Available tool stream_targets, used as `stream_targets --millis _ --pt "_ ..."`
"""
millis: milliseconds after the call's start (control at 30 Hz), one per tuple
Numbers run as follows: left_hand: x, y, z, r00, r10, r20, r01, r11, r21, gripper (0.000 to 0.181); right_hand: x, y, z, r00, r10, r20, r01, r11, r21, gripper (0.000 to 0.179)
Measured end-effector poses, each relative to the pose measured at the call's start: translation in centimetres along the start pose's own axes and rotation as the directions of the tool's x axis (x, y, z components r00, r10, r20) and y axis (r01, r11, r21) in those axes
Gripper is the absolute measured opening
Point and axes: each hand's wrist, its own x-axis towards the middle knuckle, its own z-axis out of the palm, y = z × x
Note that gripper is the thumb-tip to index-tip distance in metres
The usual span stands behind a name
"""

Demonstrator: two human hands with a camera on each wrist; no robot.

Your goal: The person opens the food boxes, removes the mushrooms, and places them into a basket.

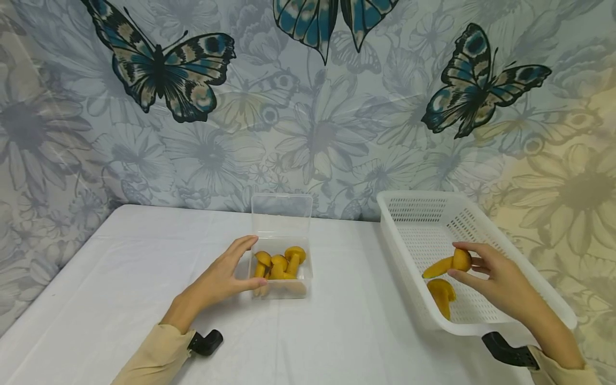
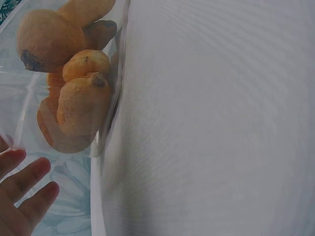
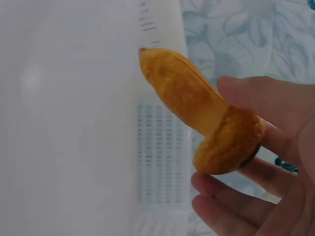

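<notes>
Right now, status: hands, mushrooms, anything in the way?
Right hand pinching one mushroom over white basket; second mushroom lies inside. Left hand at clear box, contact unclear. Box lid up, more mushrooms within; nothing seen blocking the opening.

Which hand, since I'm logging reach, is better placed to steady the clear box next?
Probably the left hand, at the clear plastic box; the right hand pinches a mushroom over the white perforated basket.

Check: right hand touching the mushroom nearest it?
Touching. The right wrist view shows the right hand holding the mushroom, its thumb against it where stem meets cap.
</notes>
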Motion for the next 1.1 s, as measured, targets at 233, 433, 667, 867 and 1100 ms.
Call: stream_targets --millis 233,433,667,867,1100 --pt "0.0 -0.1 0.0 1.000 -0.004 -0.002 0.004 1.000 0.005 0.100 -0.2 0.5 0.5 0.995 -0.035 0.089 0.040 0.998 -0.055 0.052" --pt "0.0 -0.2 0.0 1.000 0.006 -0.003 -0.006 1.000 0.007 0.098 0.0 0.7 1.3 0.981 -0.072 0.179 0.080 0.996 -0.035 0.052" --pt "0.0 -0.2 0.1 1.000 0.001 -0.003 -0.001 1.000 0.003 0.098 0.1 1.2 2.4 0.965 -0.172 0.197 0.165 0.985 0.049 0.054" --pt "0.0 -0.1 0.0 1.000 0.002 0.001 -0.002 1.000 0.009 0.098 0.0 1.8 2.8 0.938 -0.196 0.287 0.180 0.980 0.084 0.053" --pt "0.0 -0.1 0.0 1.000 0.004 0.002 -0.004 1.000 0.006 0.098 -0.2 1.8 3.2 0.922 -0.176 0.345 0.181 0.983 0.017 0.045"
